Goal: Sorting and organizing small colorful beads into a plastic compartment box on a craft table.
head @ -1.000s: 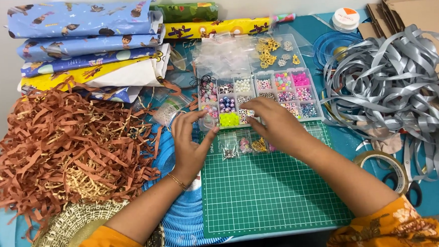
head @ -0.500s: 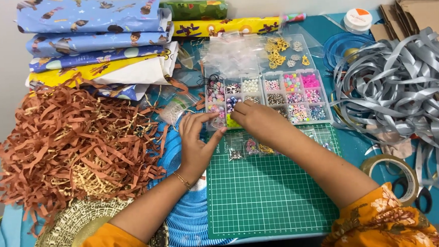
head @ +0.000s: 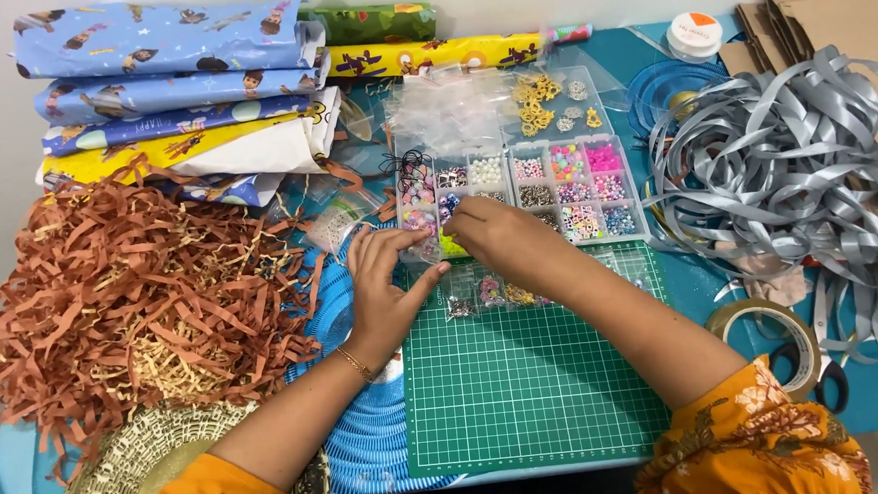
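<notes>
Bead box [head: 556,186], a clear tray split into small compartments of coloured beads, sits at the far edge of the green cutting mat [head: 526,383], and both hands meet at its near left corner. Going left to right: a heap of brown paper shred [head: 131,293] fills the left side, below folded sheets of patterned wrapping paper [head: 170,81]. The left hand [head: 386,285] rests beside the box with fingers loosely curled and the thumb stretched toward a small clear bag [head: 429,249] at the box's corner; whether it pinches the bag cannot be told. The right hand [head: 494,236] lies knuckles-up over the box's near left compartments, fingertips tucked under, so its grip is hidden. A few small bead packets [head: 492,294] lie on the mat just below it. Further right are a tangle of grey ribbon [head: 785,159] and a tape roll [head: 775,345].
</notes>
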